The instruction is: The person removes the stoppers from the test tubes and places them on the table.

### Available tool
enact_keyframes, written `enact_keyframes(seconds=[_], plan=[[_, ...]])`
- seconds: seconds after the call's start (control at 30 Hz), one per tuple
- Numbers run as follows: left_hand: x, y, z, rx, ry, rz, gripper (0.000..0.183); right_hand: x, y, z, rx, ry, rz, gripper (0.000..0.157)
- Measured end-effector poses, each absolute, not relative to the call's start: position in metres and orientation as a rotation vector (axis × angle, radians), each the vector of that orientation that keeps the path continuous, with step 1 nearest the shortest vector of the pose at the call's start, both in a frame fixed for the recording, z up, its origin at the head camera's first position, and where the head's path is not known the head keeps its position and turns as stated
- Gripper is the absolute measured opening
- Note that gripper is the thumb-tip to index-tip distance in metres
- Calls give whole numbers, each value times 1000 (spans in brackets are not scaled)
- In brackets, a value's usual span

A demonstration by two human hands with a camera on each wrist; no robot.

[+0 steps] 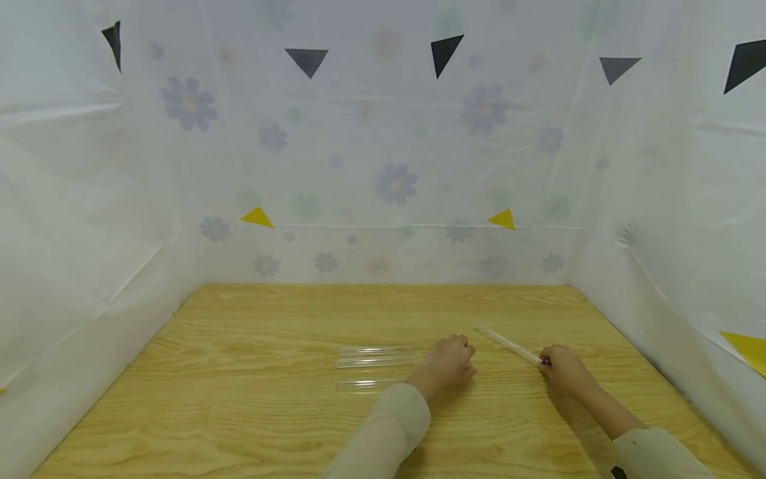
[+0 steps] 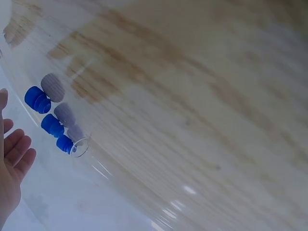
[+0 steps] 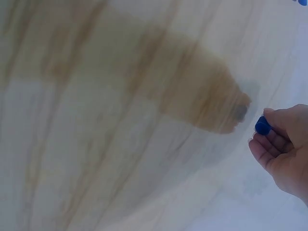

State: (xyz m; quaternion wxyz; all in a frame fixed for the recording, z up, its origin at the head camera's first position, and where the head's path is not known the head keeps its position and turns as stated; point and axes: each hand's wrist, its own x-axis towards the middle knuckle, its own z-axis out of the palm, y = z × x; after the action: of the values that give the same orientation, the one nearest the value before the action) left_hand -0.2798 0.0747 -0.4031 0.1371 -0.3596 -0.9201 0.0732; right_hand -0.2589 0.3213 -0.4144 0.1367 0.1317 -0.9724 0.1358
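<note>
My right hand pinches a blue stopper between thumb and fingers. From that hand a clear tube slants away to the far left, its near end at the stopper. How deep the stopper sits in it, I cannot tell. My left hand is over the table with fingers loosely bent and nothing seen in them. Beside it in the left wrist view lie three blue stoppers, one large stopper among them, near a tube's round open end. Several clear tubes lie left of it, partly hidden by the arm.
The wood-patterned table is enclosed by white sheeting on the left, right and back. Black and yellow triangles mark the sheeting, one yellow triangle low on the back. Blue stoppers show at the right wrist view's upper corner.
</note>
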Motion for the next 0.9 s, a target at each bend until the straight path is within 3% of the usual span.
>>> enact_keyframes(seconds=[0.33,0.57,0.77,0.9], plan=[[-288,68,-404,-1001,-2654,188,36,-257,314,-410,393,-2817,427,4],[-297,62,-408,-964,-2660,132,36,-258,308,-411,481,-2724,491,27],[-299,57,-409,-943,-2643,110,33,-264,310,-418,603,-2610,517,11],[-300,55,-408,-933,-2627,134,32,-260,303,-413,529,-2711,512,5]])
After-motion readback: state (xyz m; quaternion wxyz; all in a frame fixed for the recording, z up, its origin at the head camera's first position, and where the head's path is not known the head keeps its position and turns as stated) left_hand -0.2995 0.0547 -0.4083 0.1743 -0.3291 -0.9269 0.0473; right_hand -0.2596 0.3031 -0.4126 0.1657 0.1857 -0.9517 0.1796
